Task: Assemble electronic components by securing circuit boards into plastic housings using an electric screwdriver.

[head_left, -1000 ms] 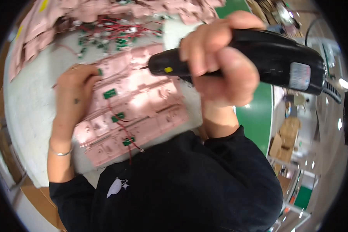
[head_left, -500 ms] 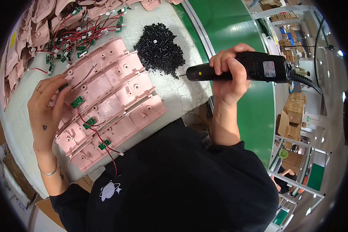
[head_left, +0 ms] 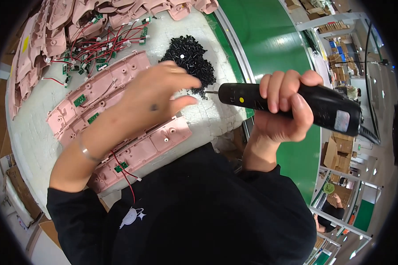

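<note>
My right hand (head_left: 284, 106) wraps round a black electric screwdriver (head_left: 318, 104), whose thin bit points left. My left hand (head_left: 163, 88) is stretched over the near left edge of a pile of small black screws (head_left: 194, 62). Its thumb and forefinger stand apart, and I see nothing between them. Under my left forearm lie several pink plastic shells (head_left: 159, 138) side by side, partly hidden. Small green circuit boards sit in them, one circuit board (head_left: 120, 166) with red and black wires in the nearest shell.
A heap of pink shells (head_left: 40, 48) fills the far left of the white padded surface (head_left: 225, 115). Beside it lies a tangle of wired circuit boards (head_left: 106, 48). On the right runs a green conveyor belt (head_left: 269, 39). Another person (head_left: 331, 212) is at the far right.
My left hand has left a circuit board at the shells' left end and swung right to the screws. The screwdriver in my right hand has shifted slightly right and nearer, its bit now in sight.
</note>
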`<state>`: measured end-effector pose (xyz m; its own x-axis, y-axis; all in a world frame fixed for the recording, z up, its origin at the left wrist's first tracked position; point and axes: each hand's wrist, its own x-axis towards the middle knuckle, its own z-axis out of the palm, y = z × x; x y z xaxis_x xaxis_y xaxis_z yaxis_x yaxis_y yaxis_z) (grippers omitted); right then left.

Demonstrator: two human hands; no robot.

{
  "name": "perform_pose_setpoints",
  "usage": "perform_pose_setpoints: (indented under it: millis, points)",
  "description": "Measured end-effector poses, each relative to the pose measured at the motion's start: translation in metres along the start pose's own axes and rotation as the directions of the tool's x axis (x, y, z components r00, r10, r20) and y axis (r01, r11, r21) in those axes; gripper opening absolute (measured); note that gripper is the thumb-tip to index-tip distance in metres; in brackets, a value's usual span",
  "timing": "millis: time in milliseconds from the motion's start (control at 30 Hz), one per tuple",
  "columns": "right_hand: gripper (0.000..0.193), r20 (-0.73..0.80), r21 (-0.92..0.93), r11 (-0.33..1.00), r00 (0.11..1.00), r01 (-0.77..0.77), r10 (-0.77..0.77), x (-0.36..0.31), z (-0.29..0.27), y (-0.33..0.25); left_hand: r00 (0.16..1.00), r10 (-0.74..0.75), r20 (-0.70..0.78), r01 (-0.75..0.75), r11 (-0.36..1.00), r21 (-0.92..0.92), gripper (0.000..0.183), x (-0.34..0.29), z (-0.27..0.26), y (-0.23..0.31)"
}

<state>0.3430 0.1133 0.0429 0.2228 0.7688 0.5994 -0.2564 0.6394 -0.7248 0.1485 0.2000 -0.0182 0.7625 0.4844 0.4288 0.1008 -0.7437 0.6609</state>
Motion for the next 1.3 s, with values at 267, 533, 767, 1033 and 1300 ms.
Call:
perform_pose_setpoints:
  millis: [267,533,767,1033,1300]
  points:
    - [0.032,0.119,0.064,0.995,0.99,0.071,-0.078,0.012,0.006,-0.019,0.906,-0.41,0.106,0.417,0.819,-0.394,0.015,0.014,0.004,0.0]
    - [0.031,0.088,0.235,0.96,0.981,0.15,-0.175,0.018,0.036,-0.017,0.767,-0.526,0.367,0.251,-0.281,-0.926,0.014,-0.016,-0.007,0.009]
    - [0.029,0.052,0.224,0.944,0.965,0.24,-0.258,0.019,0.06,-0.012,0.774,-0.539,0.331,0.127,-0.38,-0.916,0.016,-0.026,-0.009,0.021]
    - [0.028,0.215,0.215,0.944,0.931,0.249,-0.294,0.01,0.086,0.005,0.766,-0.567,0.303,0.174,-0.271,-0.947,0.02,-0.038,-0.017,0.03]
    - [0.037,0.314,0.261,0.935,0.895,0.238,-0.316,0.019,0.103,0.012,0.702,-0.669,0.244,0.049,-0.296,-0.954,0.018,-0.062,-0.036,0.034]
